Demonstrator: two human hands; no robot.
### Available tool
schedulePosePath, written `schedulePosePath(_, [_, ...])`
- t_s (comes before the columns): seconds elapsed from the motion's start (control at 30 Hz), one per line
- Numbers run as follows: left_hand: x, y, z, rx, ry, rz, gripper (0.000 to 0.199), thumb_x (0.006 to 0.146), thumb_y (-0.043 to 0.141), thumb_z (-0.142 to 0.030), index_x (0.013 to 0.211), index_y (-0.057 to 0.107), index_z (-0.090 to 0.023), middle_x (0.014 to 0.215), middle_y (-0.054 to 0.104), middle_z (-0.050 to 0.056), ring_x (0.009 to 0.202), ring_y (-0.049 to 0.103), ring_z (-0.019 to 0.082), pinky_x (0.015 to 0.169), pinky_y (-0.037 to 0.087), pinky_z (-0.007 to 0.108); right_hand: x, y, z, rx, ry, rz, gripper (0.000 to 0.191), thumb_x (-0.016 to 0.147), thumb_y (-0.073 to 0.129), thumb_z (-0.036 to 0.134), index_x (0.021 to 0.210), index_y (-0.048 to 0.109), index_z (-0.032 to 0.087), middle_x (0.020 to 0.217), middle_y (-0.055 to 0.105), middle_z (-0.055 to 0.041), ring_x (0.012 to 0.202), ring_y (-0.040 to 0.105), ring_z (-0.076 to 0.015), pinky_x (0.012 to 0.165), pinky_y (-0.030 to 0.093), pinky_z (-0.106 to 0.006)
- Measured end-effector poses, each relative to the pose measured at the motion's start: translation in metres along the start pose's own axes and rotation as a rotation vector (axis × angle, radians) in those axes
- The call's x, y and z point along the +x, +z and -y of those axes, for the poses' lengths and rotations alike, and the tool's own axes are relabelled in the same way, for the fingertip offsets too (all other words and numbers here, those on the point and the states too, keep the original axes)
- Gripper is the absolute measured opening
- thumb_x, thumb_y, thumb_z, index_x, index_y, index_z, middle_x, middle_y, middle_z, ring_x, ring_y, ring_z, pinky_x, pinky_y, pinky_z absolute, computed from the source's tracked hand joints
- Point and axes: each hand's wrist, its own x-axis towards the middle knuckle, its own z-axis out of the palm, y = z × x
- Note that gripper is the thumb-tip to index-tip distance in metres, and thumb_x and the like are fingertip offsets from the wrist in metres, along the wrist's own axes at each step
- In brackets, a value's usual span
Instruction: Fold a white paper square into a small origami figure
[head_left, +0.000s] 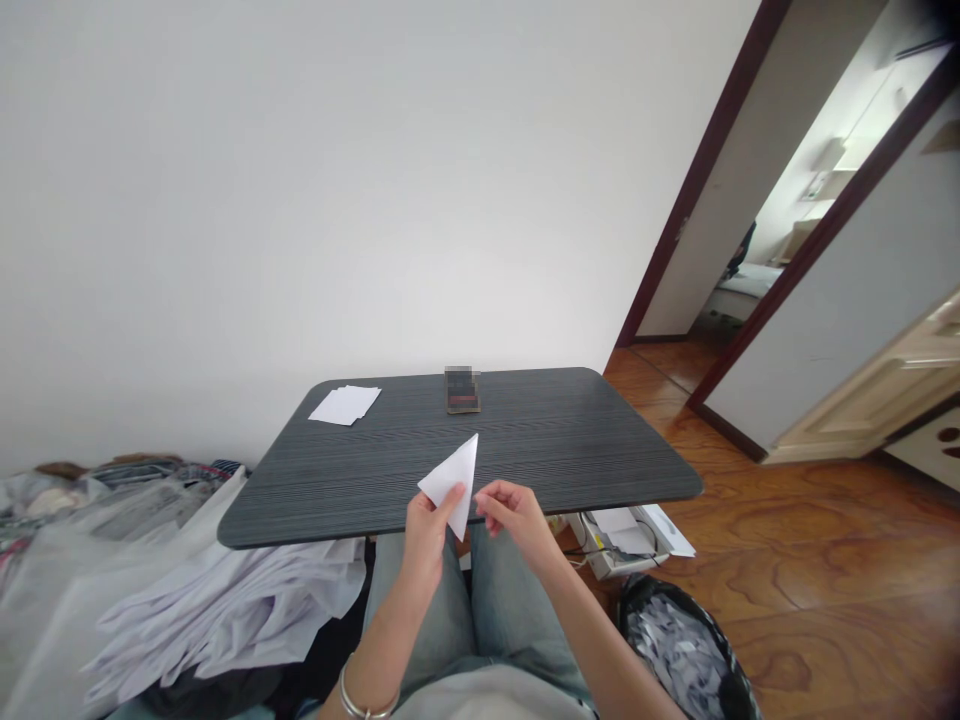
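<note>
A sheet of white paper (454,480), folded to a triangle, is pinched in my left hand (427,530) with the thumb on top. It is held above the front edge of the dark table (555,430). Just right of the paper is my right hand (511,512), its fingers curled together with the tips near the paper's right edge. Whether those fingertips hold anything is too small to make out. Several white paper sheets (345,404) lie in a loose stack at the table's back left. A dark phone-like rectangle (462,392), partly blurred, lies at the back middle.
The table's back edge meets a white wall (450,200). Folded white cloth (247,600) and bagged clothes (135,500) are piled at left. Below the table at right are a white box (622,545) with cables and a black bag (682,650) of paper scraps. A doorway opens at right.
</note>
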Motion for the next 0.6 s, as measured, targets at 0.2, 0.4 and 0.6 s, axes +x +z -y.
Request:
schedulePosePath(0.2, [0.0008,0.0012,0.0,-0.085,0.031,-0.031,0.031,0.057,0.075,-0.031,0.078,0.064,-0.01,0.062,0.061,0.0,0.049,0.05,0.008,0.045,0.036,0.019,-0.0002,0.002,-0.0083,-0.089,0.029,0.075,0.015,0.067,0.068,0.029,0.067,0.06,0.016,0.05,0.054,0.0058,0.04,0.044,-0.0052,0.035,0.034,-0.013])
schedulePosePath(0.4, [-0.0014,0.0034,-0.0015,-0.071,0.045,-0.025,0.031,0.055,0.075,-0.033,0.07,0.061,-0.01,0.055,0.055,-0.003,0.043,0.04,0.005,0.04,0.028,0.018,0.0004,0.0019,-0.0104,-0.128,0.037,0.091,0.018,0.069,0.066,0.031,0.067,0.058,0.016,0.053,0.057,0.0042,0.042,0.048,-0.0061,0.036,0.034,-0.013])
schedulePosePath(0.6, [0.0006,-0.0059,0.001,0.073,0.108,-0.061,0.03,0.055,0.075,-0.034,0.058,0.056,-0.011,0.047,0.05,-0.006,0.041,0.036,0.005,0.04,0.027,0.018,0.002,0.0,-0.0078,-0.028,0.028,-0.03,0.025,0.064,0.069,0.037,0.065,0.057,0.015,0.052,0.061,0.0019,0.046,0.057,-0.0103,0.036,0.038,-0.015])
